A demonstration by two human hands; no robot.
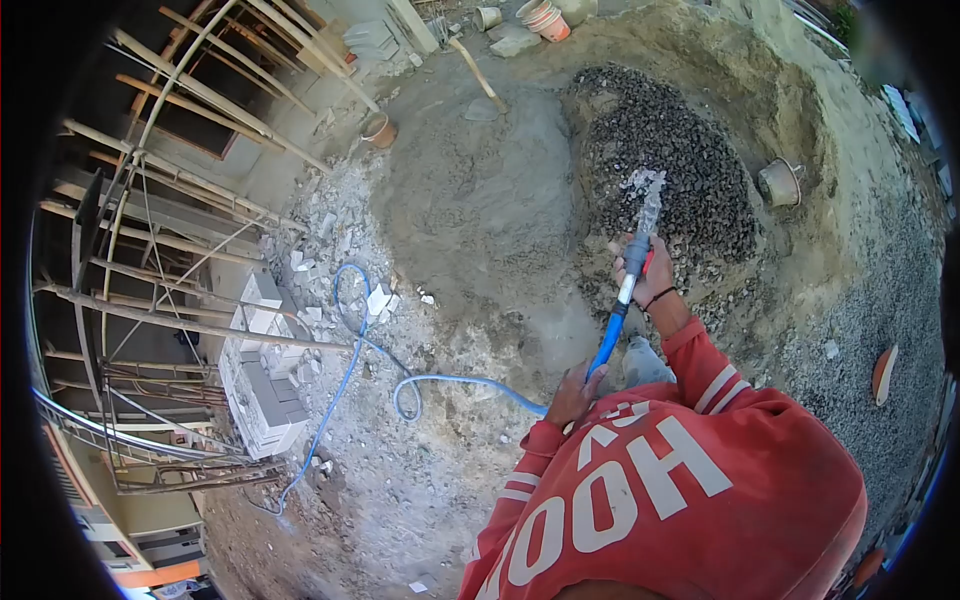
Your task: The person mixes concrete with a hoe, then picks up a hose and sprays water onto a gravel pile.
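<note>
My right hand [657, 278], a dark band at its wrist, grips the grey nozzle [636, 254] of a blue hose; something red, perhaps a valve lever, shows beside the fingers. Lower down, my left hand [574, 396] is closed around the blue hose [607, 345] close to my body. Water [650, 205] streams from the nozzle onto a dark gravel heap [665, 125]. Left of that heap spreads a broad patch of wet grey sand or mortar [475, 190]. A long wooden handle [478, 75] leans out of its far side, its blade partly buried.
Loops of the hose lie over the rubble-strewn ground [430, 480] at left. Pale blocks [262, 395] are stacked beside bamboo scaffolding [200, 240]. Buckets stand around: one at the mix's left edge [378, 130], one right of the gravel [780, 184], and an orange stack [545, 20] behind.
</note>
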